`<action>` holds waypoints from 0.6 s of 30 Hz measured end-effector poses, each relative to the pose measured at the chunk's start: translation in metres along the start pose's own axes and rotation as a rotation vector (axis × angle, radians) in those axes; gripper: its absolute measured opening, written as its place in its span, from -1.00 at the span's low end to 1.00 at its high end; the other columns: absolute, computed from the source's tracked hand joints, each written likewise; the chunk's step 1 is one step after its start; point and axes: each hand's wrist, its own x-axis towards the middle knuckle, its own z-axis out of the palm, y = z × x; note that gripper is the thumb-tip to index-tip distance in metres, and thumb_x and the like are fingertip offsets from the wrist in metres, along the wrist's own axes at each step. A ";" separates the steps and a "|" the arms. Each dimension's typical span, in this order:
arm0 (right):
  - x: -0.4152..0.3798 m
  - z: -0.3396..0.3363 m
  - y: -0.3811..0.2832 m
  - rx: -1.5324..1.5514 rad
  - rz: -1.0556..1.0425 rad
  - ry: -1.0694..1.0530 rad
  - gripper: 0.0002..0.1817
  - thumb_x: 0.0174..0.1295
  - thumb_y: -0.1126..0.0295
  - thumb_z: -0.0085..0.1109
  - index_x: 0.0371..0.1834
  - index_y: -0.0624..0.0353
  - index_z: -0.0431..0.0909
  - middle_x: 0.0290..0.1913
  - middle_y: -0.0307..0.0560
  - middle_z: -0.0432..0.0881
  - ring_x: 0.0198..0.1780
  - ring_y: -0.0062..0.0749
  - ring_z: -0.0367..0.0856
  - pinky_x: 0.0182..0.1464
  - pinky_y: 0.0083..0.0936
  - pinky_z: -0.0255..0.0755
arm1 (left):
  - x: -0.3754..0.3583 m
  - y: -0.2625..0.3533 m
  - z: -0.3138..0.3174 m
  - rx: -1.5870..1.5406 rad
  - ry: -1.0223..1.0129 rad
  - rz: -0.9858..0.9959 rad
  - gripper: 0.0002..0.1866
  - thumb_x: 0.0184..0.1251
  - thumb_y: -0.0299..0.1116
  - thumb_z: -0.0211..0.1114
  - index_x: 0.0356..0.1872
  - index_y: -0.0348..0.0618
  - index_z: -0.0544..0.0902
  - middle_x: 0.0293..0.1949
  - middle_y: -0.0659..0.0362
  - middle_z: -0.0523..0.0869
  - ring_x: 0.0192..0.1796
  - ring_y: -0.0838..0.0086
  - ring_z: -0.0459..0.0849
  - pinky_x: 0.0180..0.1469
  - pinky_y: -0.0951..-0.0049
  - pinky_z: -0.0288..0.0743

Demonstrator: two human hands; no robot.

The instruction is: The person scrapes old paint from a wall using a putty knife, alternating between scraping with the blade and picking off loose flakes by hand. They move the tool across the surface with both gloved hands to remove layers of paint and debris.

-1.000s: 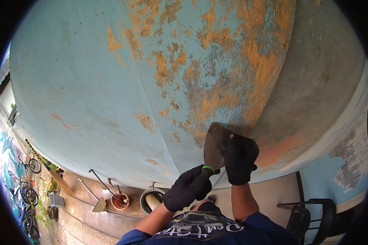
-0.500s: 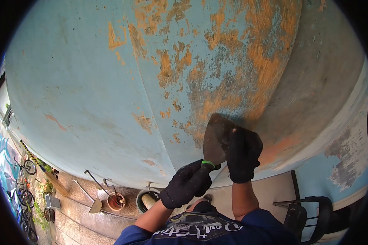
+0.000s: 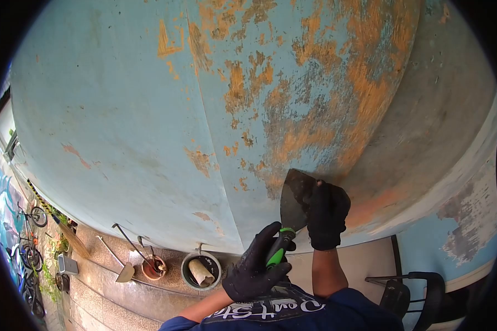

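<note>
A broad-bladed paint scraper (image 3: 295, 201) with a green and black handle is in front of the wall, blade pointing up. My left hand (image 3: 257, 265), in a black glove, holds the handle loosely, which lies across the palm between thumb and fingers. My right hand (image 3: 327, 215), also gloved in black, is closed in a pinch at the right edge of the blade, its fingertips partly hidden. Just beyond the blade is the wall (image 3: 132, 132), with blue paint worn to orange and grey patches (image 3: 309, 138).
Below left are a round tub (image 3: 185, 270) holding a pale cylinder, a terracotta pot (image 3: 149, 270), a long-handled dustpan (image 3: 125, 273) and a broom (image 3: 74, 243). A black chair (image 3: 428, 284) stands at lower right. Bicycles (image 3: 33, 256) are at far left.
My left hand has loosened and turned, so more of the green handle shows. The scraper and my right hand sit slightly lower against the wall. The view has shifted a little.
</note>
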 end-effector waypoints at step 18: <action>0.005 0.001 0.000 -0.039 -0.062 0.000 -0.64 0.45 0.29 0.17 -0.50 0.29 0.58 -0.57 -0.18 0.62 -0.46 -0.54 0.54 -0.33 -0.42 0.38 | 0.022 -0.014 -0.008 0.554 0.148 0.196 -0.59 0.40 -0.30 0.37 0.17 -0.26 0.54 -0.17 -0.02 0.73 -0.19 0.18 0.74 -0.12 0.25 0.57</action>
